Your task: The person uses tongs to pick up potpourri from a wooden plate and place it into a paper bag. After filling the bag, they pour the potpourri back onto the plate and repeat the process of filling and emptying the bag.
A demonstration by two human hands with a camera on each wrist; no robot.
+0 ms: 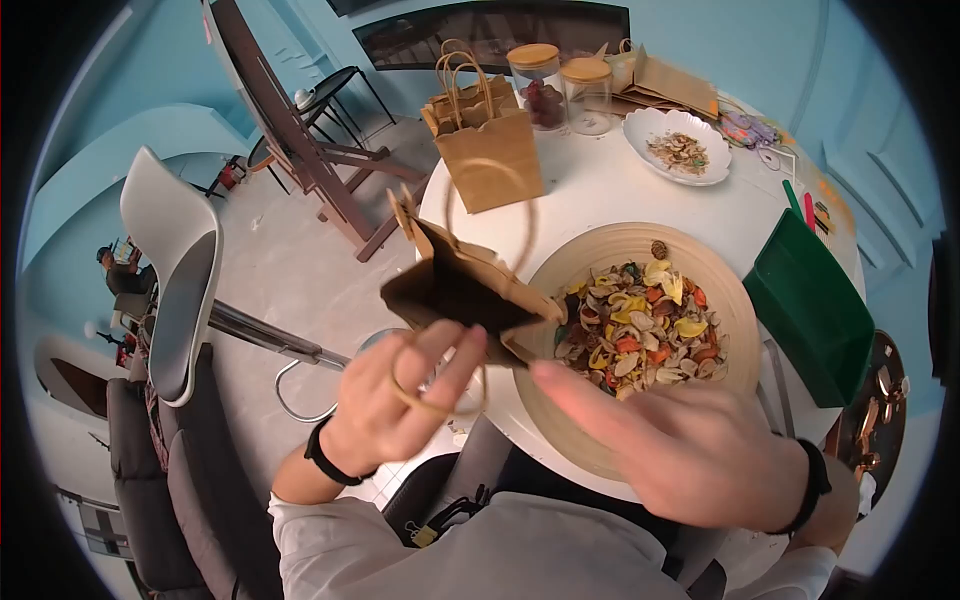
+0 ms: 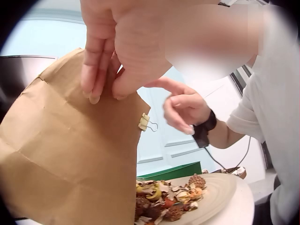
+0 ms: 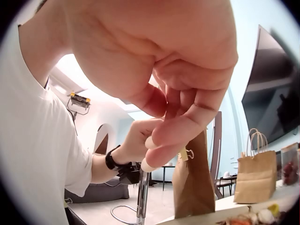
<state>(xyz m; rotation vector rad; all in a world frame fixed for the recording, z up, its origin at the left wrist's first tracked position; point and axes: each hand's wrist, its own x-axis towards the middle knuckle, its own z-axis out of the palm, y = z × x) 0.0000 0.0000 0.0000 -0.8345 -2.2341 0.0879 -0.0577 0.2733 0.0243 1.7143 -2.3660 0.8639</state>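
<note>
A brown paper bag tilts at the left edge of the wide plate, its dark mouth facing up. My left hand pinches its near rim between fingers and thumb, and one looped handle hangs over the fingers. A small pale binder clip sits on the bag's edge. My right hand is over the plate's near side, index finger stretched toward the bag's corner and the other fingers loosely bent, with nothing seen in them. Dried potpourri in yellow, orange and brown covers the round beige plate.
Another handled paper bag stands behind, beside two wooden-lidded jars. A white dish holds small dried bits. At the right is a green tray. A white chair and a wooden easel stand left of the table.
</note>
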